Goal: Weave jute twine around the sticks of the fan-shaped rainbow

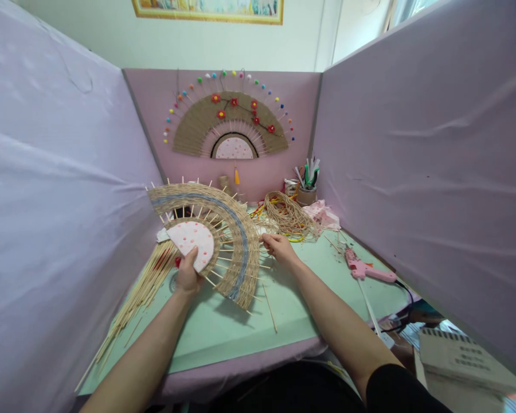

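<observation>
A woven fan (pixel 245 241) of tan cord with a blue band is held up, tilted, over the table. Thin wooden sticks fan out through it and poke past its outer edge. At its hub is a white half-round piece with pink dots (pixel 184 236). My left hand (pixel 189 276) grips the fan there, thumb on the dotted face and fingers hidden behind. My right hand (pixel 277 248) is closed in a pinch at the fan's right outer edge, by a stick end; what lies between the fingertips is too small to make out.
A bundle of wooden sticks (pixel 144 287) lies at left. Coiled cord (pixel 290 213), a pot of tools (pixel 307 196) and pink cloth (pixel 324 215) are at the back right. A pink glue gun (pixel 370 272) rests at right. A finished fan (pixel 193 129) hangs on the back panel.
</observation>
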The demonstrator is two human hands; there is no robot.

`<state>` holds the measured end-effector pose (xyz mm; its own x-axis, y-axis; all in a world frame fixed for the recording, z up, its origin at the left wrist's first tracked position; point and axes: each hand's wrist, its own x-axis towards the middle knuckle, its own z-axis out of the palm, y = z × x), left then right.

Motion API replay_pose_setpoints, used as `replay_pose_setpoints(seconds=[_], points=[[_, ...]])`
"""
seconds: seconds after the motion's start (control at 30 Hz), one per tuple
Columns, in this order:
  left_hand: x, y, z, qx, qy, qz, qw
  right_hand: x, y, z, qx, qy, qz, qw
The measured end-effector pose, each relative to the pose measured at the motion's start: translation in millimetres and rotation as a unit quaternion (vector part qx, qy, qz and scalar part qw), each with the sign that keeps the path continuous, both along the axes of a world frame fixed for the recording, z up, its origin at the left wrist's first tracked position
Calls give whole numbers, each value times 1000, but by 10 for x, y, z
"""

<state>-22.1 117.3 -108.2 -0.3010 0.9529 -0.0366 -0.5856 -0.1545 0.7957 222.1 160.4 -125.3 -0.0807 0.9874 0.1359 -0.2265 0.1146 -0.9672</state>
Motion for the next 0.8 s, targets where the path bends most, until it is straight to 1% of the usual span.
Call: replay_pose_setpoints(seconds=[0.07,0.13,0.2,0.27,0.3,0.33,0.37,0.47,0.57,0.67,0.73,0.8], points=[[64,-20,50,8,2,-34,999,22,22,7,-11,26,-18,999],[135,-35,135,7,9,-78,997,64,42,22,-8,40,-35,999],[205,-32,232,-7,21,-152,988,113,62,38,-5,52,-55,997],[266,-8,311,-16,31,-239,970,155,78,50,0,59,-73,996],[291,8,335,-14,33,-268,963,171,82,55,4,61,-82,995],[310,26,348,-10,34,-282,959,182,84,58,7,62,-91,994],[322,42,348,-4,33,-281,959,191,82,60,12,61,-98,993],[308,73,295,11,24,-250,968,201,64,63,25,49,-117,992],[226,78,220,9,22,-224,974,203,33,68,54,-12,-143,988],[133,87,180,9,22,-206,978,199,-3,86,102,-103,-169,975],[96,105,174,19,18,-194,981,195,-23,99,132,-135,-188,964],[85,126,174,28,13,-180,983,192,-34,106,157,-148,-207,954]])
